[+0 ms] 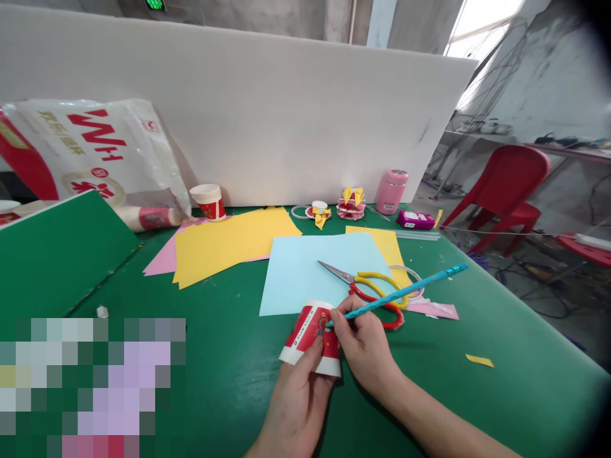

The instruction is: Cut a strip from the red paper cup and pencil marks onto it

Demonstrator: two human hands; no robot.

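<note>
"So, starting from the left, what do you see?"

"A plastic bag [109,143] leans against the white partition [286,121], and near it a paper cup [213,202] stands upright on the green desk [214,356]. Yellow sheets [233,242] lie just nearer."

"And the hands?"

"The left hand [300,397] grips the red-and-white cup [304,334], above the near part of the desk, thumb pressed on the printed wall, wide end towards the wearer. I can't tell how the fingers sit behind it."

"Is that a good hold?"

"I'd say so. It looks like thin coated paper: very light, fairly stiff around the ends, softer mid-wall, maybe a bit slippery. Squeeze hard there and it could dent; support near the wide rim is safer."

"What about the other side?"

"The right hand [365,337] is closed on a blue pencil [410,289], pinched low near the tip, which meets the cup's wall. It's slim, light and rigid, so a gentle grip there gives control."

"Anything close by?"

"Open scissors [352,278], partly over a light blue sheet [305,261], just beyond the right hand. Their looped handles are the place to hold, well away from the blades."
</note>
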